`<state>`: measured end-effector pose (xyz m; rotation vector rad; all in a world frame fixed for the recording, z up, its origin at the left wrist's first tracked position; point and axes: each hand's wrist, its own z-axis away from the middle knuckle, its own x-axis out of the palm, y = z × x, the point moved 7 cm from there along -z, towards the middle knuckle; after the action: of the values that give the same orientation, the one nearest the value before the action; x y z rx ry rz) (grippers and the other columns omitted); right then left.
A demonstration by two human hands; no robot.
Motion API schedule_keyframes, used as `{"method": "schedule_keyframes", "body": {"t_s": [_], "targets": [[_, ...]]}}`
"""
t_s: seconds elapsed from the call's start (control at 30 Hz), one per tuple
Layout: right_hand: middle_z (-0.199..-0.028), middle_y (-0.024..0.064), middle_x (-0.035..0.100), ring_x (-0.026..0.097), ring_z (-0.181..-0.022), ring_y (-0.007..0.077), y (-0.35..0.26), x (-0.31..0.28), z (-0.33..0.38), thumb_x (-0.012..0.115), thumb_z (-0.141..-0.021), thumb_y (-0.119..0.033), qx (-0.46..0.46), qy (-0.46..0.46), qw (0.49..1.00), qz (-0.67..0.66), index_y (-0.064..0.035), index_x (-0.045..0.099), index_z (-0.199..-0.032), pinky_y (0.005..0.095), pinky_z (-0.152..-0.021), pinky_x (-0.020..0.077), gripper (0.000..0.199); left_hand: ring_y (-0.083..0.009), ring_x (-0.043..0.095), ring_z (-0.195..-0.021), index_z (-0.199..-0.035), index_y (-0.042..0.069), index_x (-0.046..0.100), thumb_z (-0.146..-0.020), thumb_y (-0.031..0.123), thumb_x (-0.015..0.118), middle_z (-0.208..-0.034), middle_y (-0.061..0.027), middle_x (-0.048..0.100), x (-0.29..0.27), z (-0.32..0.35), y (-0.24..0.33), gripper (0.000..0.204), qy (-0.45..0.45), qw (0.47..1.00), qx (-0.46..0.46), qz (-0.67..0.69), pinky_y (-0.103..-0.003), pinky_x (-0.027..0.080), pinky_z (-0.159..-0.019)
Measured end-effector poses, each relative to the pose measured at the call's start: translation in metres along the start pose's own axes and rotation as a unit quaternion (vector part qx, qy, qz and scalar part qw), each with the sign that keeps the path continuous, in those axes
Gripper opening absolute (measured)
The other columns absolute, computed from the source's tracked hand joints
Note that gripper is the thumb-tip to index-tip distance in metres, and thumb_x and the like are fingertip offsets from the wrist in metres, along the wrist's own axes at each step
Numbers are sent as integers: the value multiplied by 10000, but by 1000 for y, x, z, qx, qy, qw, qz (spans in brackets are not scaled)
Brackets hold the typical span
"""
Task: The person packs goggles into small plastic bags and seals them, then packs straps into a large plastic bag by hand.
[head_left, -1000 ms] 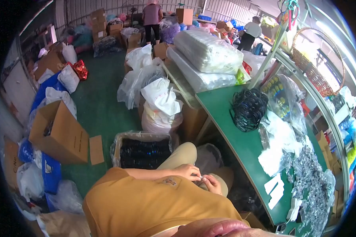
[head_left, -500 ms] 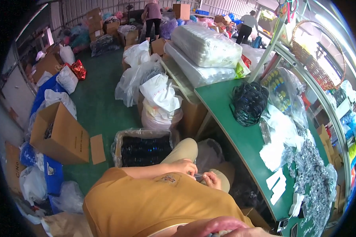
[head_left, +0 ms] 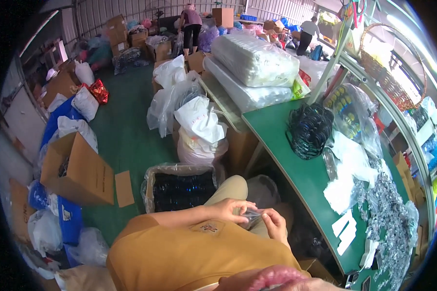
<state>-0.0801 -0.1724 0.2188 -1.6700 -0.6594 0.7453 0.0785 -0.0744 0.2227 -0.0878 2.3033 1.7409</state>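
Note:
Over my lap, a small piece of clear, thin plastic (head_left: 251, 216) is stretched between my two hands. It looks like a little bag or film, but its exact kind cannot be made out. My left hand (head_left: 229, 210) pinches its left side, with the thumb and fingers closed. My right hand (head_left: 275, 225) grips the right side between thumb and fingertips. Just beyond my left forearm stands a lined carton (head_left: 179, 168) with rows of dark, shiny coiled items. The green table (head_left: 281, 140) runs along my right side.
On the table lie a black coiled bundle (head_left: 310, 130), white paper strips (head_left: 345, 234) and a heap of clear plastic pieces (head_left: 386, 218). Stacked plastic-wrapped packs (head_left: 255, 58) stand beyond. A white sack (head_left: 201, 131) and an open carton (head_left: 80, 169) sit on the floor. Two people work farther off.
My hands have come up a little and moved farther apart, and more of the clear plastic shows between them. The whole view has shifted slightly. The far person in pink has turned and moved right.

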Motion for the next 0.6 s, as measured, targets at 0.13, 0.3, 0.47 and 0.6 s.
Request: {"method": "schedule_keyframes", "body": {"t_s": [0.13, 0.3, 0.47, 0.6], "targets": [[-919, 7, 624, 559, -854, 95, -1, 13, -16, 615, -997, -113, 13, -6, 1000, -18, 20, 675, -977, 238, -794, 444, 147, -167, 602, -1155, -933, 92, 457, -937, 76, 697, -1253, -139, 667, -26, -4, -4, 240, 48, 991, -22, 124, -379, 471, -1015], [-868, -42, 578, 524, -794, 52, 11, 39, -26, 628, -996, -111, 71, 14, 991, -116, -11, 675, -978, 206, -726, 425, 112, -144, 600, -1138, -1420, 66, 441, -907, 86, 716, -1196, -99, 669, -40, 18, -12, 583, 121, 977, -86, 152, -346, 470, -1005], [-906, -22, 647, 575, -802, 70, 58, 55, -21, 650, -990, -153, 160, 33, 970, -182, -21, 683, -1042, 234, -715, 491, 146, -123, 593, -1109, -1263, 39, 610, -922, 113, 697, -1153, -39, 667, -32, 35, -63, 359, 77, 982, -126, 120, -327, 458, -1004], [-930, 3, 675, 600, -788, 89, 75, 54, -20, 656, -986, -168, 187, 38, 968, -165, -17, 683, -1091, 267, -660, 546, 185, -152, 583, -1137, -1116, 33, 673, -922, 112, 693, -1159, -44, 654, -19, 43, -101, 211, 96, 975, -97, 175, -337, 440, -1022]]}}
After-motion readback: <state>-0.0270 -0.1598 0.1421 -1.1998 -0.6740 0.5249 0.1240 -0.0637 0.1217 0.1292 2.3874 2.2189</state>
